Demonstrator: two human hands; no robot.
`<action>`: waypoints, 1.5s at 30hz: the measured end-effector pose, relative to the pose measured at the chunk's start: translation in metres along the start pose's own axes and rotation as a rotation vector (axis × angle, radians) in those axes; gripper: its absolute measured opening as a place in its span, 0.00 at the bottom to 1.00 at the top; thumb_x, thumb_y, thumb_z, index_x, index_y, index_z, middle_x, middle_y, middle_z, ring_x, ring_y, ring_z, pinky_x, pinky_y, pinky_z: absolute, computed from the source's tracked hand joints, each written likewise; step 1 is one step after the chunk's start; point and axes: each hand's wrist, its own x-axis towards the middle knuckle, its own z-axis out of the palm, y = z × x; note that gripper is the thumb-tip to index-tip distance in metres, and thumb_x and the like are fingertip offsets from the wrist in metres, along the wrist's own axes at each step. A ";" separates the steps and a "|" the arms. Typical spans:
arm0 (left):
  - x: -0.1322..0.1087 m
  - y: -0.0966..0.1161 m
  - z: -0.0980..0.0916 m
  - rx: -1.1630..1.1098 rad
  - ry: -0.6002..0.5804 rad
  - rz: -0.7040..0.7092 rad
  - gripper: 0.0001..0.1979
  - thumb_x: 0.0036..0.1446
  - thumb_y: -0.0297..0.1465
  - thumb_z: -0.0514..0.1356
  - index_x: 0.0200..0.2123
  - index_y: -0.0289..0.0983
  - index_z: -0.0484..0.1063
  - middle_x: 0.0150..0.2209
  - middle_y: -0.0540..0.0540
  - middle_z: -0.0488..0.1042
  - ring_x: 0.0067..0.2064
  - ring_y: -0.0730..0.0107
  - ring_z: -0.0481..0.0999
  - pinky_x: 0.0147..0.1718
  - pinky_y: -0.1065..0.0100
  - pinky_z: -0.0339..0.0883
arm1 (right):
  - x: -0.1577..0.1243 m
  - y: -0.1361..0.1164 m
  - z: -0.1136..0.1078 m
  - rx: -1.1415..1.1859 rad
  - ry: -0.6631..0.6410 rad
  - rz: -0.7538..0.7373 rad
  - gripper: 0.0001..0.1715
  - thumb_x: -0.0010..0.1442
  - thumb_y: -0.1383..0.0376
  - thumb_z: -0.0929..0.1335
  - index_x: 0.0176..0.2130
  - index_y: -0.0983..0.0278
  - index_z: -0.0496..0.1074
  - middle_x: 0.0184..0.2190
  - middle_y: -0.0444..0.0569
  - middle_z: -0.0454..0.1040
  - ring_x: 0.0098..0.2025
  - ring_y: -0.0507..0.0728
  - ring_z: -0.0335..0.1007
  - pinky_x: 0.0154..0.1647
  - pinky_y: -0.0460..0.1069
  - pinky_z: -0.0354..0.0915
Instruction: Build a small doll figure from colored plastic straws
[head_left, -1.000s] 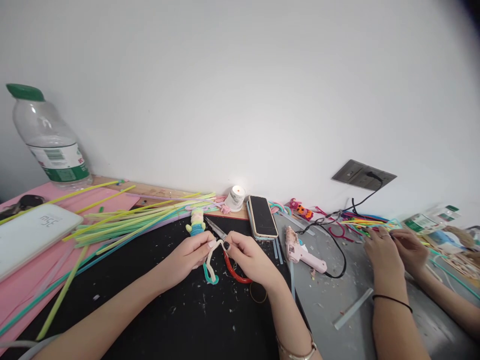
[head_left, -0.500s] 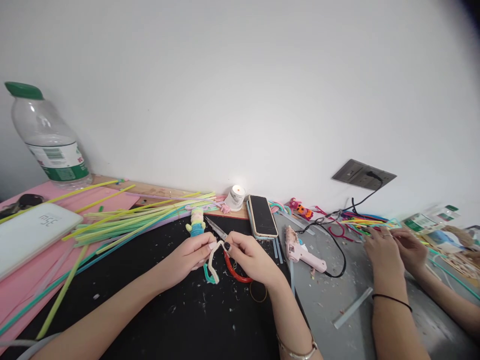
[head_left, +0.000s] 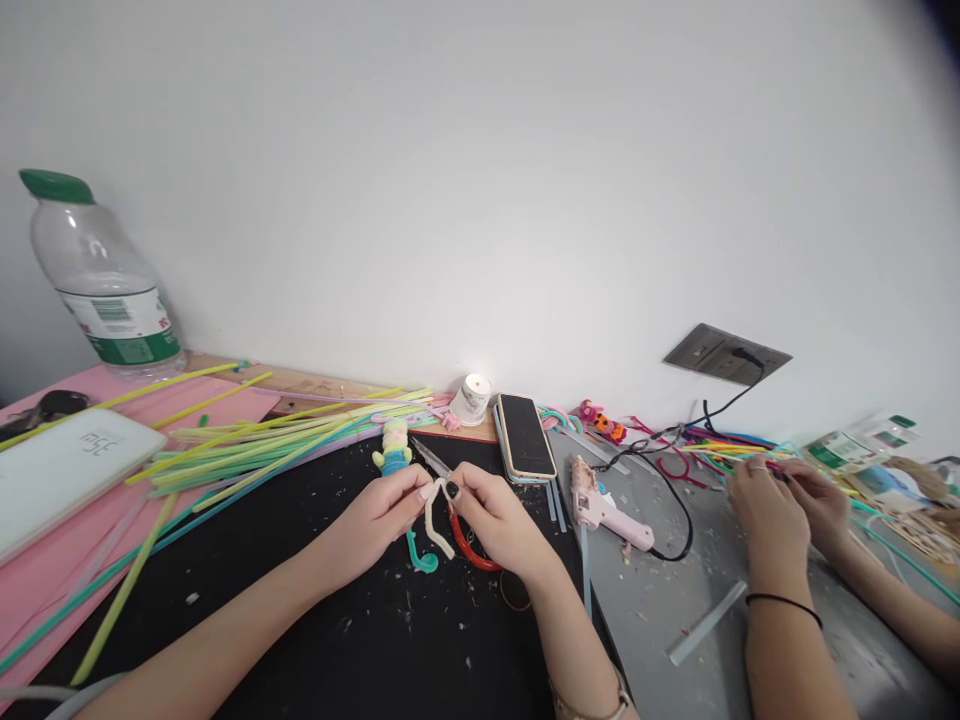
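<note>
My left hand (head_left: 390, 510) and my right hand (head_left: 491, 515) meet over the black mat, both pinching a cream pipe cleaner (head_left: 437, 530) bent at its top, with an end hanging down. A teal piece (head_left: 422, 562) with a curled end lies below my left fingers. Just behind my left hand is a small figure (head_left: 394, 448) in yellow and blue. Red-handled scissors (head_left: 471, 545) lie open beside and partly under my right hand, blades pointing toward the figure.
Pipe cleaners (head_left: 247, 450) spread at the left near a white power bank (head_left: 82, 470) and a bottle (head_left: 112, 290). A phone (head_left: 525, 437), a paper cup (head_left: 472, 398) and a pink glue gun (head_left: 607, 510) stand or lie ahead and right. Another person's hands (head_left: 780, 510) work at the far right.
The cream pipe cleaner's hanging end has swung to the right, away from the teal piece, whose curl now shows separately. The other person's hands shifted slightly.
</note>
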 end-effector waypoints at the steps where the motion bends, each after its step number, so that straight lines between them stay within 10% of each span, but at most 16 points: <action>1: 0.000 0.000 0.000 0.016 0.014 0.011 0.16 0.63 0.43 0.48 0.28 0.38 0.60 0.22 0.56 0.51 0.23 0.75 0.50 0.21 0.71 0.45 | 0.000 0.000 0.001 0.000 0.009 -0.005 0.11 0.63 0.66 0.58 0.28 0.63 0.59 0.23 0.38 0.57 0.27 0.49 0.53 0.29 0.44 0.52; 45: -0.004 -0.001 0.007 0.149 0.123 0.111 0.15 0.66 0.39 0.44 0.31 0.38 0.60 0.23 0.56 0.53 0.24 0.75 0.53 0.22 0.72 0.50 | -0.001 -0.005 0.011 -0.066 0.024 -0.084 0.09 0.66 0.68 0.57 0.32 0.62 0.58 0.26 0.39 0.59 0.28 0.50 0.55 0.30 0.45 0.52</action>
